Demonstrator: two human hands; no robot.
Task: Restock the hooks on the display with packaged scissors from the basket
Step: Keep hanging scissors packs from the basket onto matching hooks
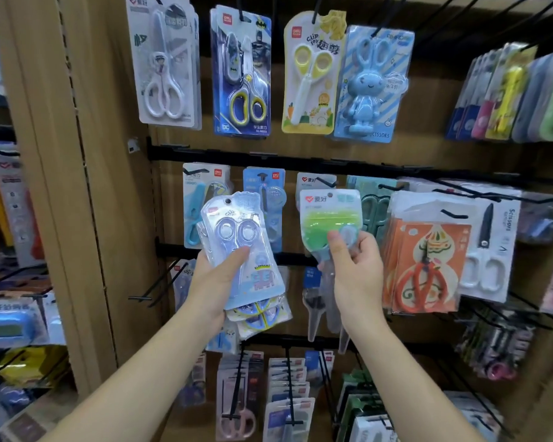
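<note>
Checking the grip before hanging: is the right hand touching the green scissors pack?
Touching. The head view shows the right hand pinching the green scissors pack near its lower edge, with the thumb pressed on the front.

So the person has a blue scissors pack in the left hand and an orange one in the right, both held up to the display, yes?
Not quite. The head view shows the right hand holding a green pack, not an orange one; the orange packs hang on the display further right. The left hand does hold the blue pack.
</note>
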